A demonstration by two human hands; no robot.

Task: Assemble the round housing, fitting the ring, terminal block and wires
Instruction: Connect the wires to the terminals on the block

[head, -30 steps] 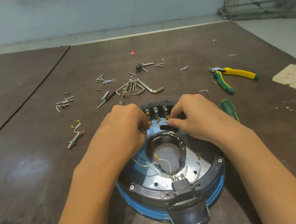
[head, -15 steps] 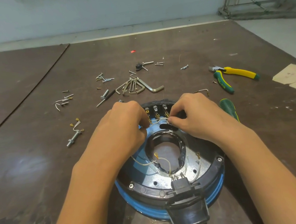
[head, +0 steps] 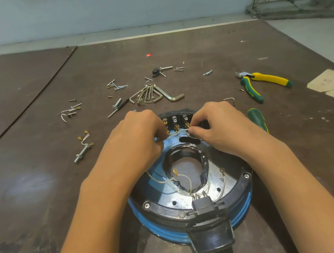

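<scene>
Brown table [head: 195, 47] | left hand [head: 136, 137], right hand [head: 219, 125] curled at terminal block [head: 175, 121] | grips pinch wire [head: 176, 132]

Round housing [head: 138, 214] is bright blue at the rim, with a black ring [head: 243, 188] over a shiny silver plate [head: 215, 185]. Terminal block [head: 174, 119] is black with brass-yellow tabs, wires [head: 185, 177] white with gold lugs, plug [head: 212, 239] glossy black. Tabletop [head: 195, 51] is dark brown, mottled with pale scuffs; pliers [head: 268, 78] have one yellow handle tipped green and one green, screwdriver [head: 256, 117] handle green, hex keys [head: 158, 94] silver, scrap [head: 149, 55] red, paper [head: 330, 84] beige.
</scene>
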